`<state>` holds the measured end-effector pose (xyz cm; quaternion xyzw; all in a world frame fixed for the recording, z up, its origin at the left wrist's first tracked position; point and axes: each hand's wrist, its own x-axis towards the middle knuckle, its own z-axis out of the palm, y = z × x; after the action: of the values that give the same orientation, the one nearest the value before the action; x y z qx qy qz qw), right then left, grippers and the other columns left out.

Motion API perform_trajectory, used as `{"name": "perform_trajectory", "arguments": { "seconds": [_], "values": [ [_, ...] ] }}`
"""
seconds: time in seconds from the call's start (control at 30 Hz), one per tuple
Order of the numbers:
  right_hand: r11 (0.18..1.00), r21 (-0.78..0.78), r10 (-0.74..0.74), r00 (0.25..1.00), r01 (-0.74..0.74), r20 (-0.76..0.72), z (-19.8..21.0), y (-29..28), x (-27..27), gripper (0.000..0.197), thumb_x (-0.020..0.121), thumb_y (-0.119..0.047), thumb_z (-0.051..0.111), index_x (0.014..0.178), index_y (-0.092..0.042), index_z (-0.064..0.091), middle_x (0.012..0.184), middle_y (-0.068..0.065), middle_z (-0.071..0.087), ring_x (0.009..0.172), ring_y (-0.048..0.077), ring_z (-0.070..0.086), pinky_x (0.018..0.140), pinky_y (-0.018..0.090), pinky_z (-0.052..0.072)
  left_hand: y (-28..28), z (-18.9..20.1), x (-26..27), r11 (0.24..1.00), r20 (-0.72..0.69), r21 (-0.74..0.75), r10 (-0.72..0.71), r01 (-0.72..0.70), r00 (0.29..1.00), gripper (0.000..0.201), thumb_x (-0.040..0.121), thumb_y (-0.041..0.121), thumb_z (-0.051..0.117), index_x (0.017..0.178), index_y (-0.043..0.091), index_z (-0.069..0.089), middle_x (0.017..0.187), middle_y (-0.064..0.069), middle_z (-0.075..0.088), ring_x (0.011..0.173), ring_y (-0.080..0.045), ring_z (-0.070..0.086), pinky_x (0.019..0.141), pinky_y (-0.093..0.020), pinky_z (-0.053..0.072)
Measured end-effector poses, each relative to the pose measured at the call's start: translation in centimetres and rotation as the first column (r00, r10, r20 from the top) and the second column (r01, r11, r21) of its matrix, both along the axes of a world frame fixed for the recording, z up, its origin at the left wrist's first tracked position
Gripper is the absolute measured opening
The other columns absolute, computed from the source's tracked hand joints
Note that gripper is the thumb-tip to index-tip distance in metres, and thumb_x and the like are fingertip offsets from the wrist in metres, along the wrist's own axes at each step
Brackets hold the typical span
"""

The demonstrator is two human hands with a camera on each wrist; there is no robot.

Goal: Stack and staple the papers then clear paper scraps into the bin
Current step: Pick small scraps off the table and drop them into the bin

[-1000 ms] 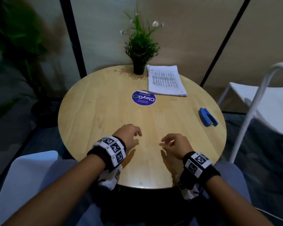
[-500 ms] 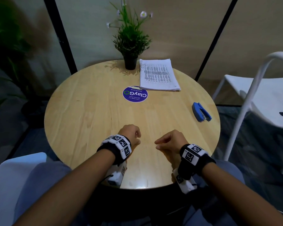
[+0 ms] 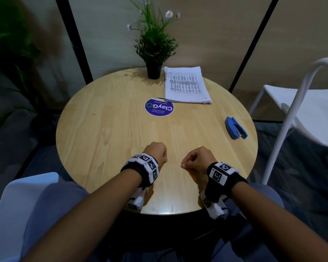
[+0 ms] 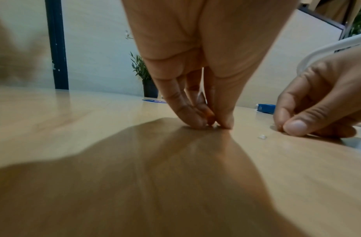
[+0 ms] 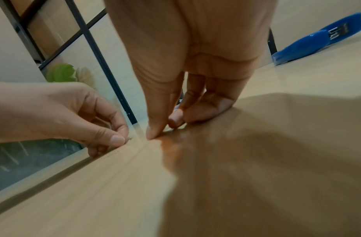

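Risk: tiny paper scrap (image 4: pixel 262 137) on counter (image 3: pixel 110 133) slips our pinch; left hand (image 3: pixel 156 151) and right hand (image 3: pixel 199 157) fingertips pinched, contents unclear.

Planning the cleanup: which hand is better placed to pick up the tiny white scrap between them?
Right, probably. In the left wrist view the scrap lies nearer the right hand than the left hand.

Dim light, soft blurred edges
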<state>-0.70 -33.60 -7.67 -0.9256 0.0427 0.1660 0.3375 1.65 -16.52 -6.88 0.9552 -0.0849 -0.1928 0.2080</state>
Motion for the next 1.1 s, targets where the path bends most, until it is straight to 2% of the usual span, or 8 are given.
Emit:
{"name": "perform_trajectory", "arguments": {
  "seconds": [0.1,0.2,0.37,0.5,0.6,0.7,0.87,1.1],
  "values": [
    [0.993,-0.082,0.081,0.997,-0.081,-0.008,0.1,0.2,0.0,0.011,0.079,-0.021,0.074,0.070,-0.022,0.068,0.069,-0.011,0.062,0.070,0.004,0.055,0.058,0.012,0.039,0.0,-0.1,-0.7,0.998,-0.014,-0.015,-0.053,0.053,0.998,0.013,0.086,0.013,0.064,0.094,0.006,0.072,0.101,-0.010,0.071,0.096,-0.026,0.065,0.081,-0.030,0.048],
    [0.977,-0.140,0.159,0.987,-0.162,-0.034,0.2,0.4,0.0,0.006,0.084,-0.021,0.067,0.081,-0.016,0.069,0.076,-0.009,0.062,0.077,0.008,0.055,0.060,0.013,0.038,0.2,-0.1,-1.1,0.997,-0.029,-0.047,-0.065,0.063,0.998,0.015,0.085,0.012,0.063,0.097,0.008,0.071,0.104,-0.008,0.071,0.099,-0.024,0.064,0.080,-0.026,0.046],
    [0.944,-0.222,0.247,0.969,-0.244,-0.015,0.2,0.6,-0.3,0.014,0.088,-0.021,0.062,0.093,-0.010,0.069,0.094,0.000,0.068,0.083,0.010,0.052,0.075,0.020,0.038,0.9,0.2,-1.4,0.997,-0.029,-0.070,-0.020,0.018,0.999,0.023,0.081,0.015,0.070,0.104,0.010,0.068,0.109,-0.007,0.068,0.103,-0.023,0.062,0.085,-0.026,0.046],
    [0.988,-0.104,0.120,0.993,-0.118,0.015,0.3,-0.1,-0.1,0.008,0.087,-0.020,0.062,0.080,-0.018,0.065,0.077,-0.009,0.060,0.079,0.008,0.053,0.065,0.017,0.039,1.2,0.3,-1.7,0.998,-0.034,-0.069,0.003,-0.006,0.999,0.026,0.078,0.016,0.073,0.104,0.010,0.068,0.108,-0.008,0.069,0.102,-0.023,0.063,0.087,-0.029,0.049],
    [0.998,-0.032,0.047,0.998,-0.046,0.034,0.3,-0.7,0.0,0.021,0.085,-0.017,0.065,0.066,-0.024,0.062,0.071,-0.008,0.061,0.070,0.006,0.055,0.061,0.012,0.041,1.1,0.4,-1.8,0.998,-0.026,-0.066,0.007,-0.009,1.000,0.029,0.079,0.020,0.073,0.105,0.009,0.068,0.109,-0.008,0.067,0.103,-0.024,0.063,0.088,-0.030,0.049],
    [0.999,-0.008,0.032,0.999,-0.032,0.015,0.5,-0.8,-0.1,0.021,0.081,-0.016,0.071,0.064,-0.025,0.063,0.072,-0.005,0.065,0.070,0.006,0.057,0.061,0.014,0.044,0.8,0.4,-1.9,0.999,-0.008,-0.040,-0.006,0.006,1.000,0.027,0.079,0.022,0.074,0.103,0.010,0.069,0.108,-0.007,0.068,0.102,-0.024,0.063,0.088,-0.030,0.050],
    [0.988,-0.107,0.119,0.992,-0.115,0.034,1.4,-0.1,-0.2,0.004,0.078,-0.015,0.074,0.081,-0.015,0.072,0.087,0.002,0.074,0.078,0.010,0.065,0.075,0.019,0.050,0.3,0.4,-1.6,1.000,0.006,0.000,-0.027,0.027,1.000,0.021,0.078,0.018,0.074,0.097,0.009,0.071,0.104,-0.008,0.070,0.097,-0.024,0.065,0.082,-0.029,0.049],
    [0.920,-0.335,0.220,0.975,-0.203,0.011,1.6,1.6,0.0,0.015,0.082,-0.020,0.071,0.095,-0.014,0.075,0.099,0.003,0.073,0.092,0.019,0.066,0.085,0.026,0.052,-1.2,-0.2,-1.7,0.999,0.016,0.051,-0.004,0.003,1.000,0.020,0.079,0.024,0.073,0.091,0.008,0.072,0.098,-0.009,0.071,0.092,-0.026,0.066,0.079,-0.030,0.050]
  ]
}}
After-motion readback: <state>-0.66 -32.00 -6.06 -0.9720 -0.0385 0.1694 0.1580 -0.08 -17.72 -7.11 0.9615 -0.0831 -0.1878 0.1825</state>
